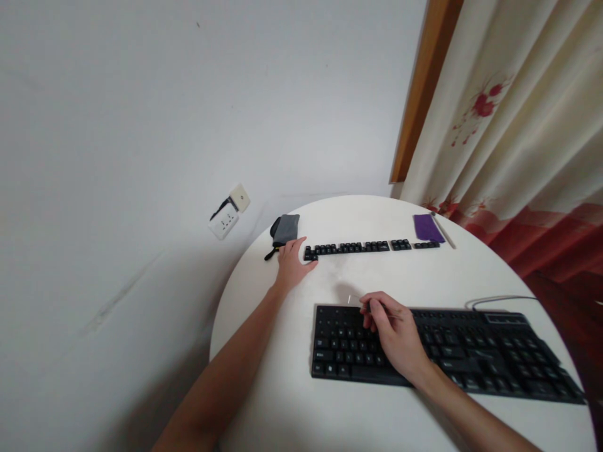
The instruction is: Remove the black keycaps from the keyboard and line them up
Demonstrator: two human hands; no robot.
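My left hand rests on the white table at the left end of a row of loose black keycaps. Its thumb and index finger are spread around the end keycaps. My right hand is closed above the black keyboard, holding what looks like a thin wire keycap puller; its wire ends stick out by the fingertips. Whether a keycap is also in those fingers is hidden. Along the keyboard's top edge, the top row of keys appears to be off.
A grey pouch lies beyond my left hand. On the far right are a purple cloth and a thin stick-like tool. The keyboard's cable runs off the round table's right edge. Wall and curtain stand behind.
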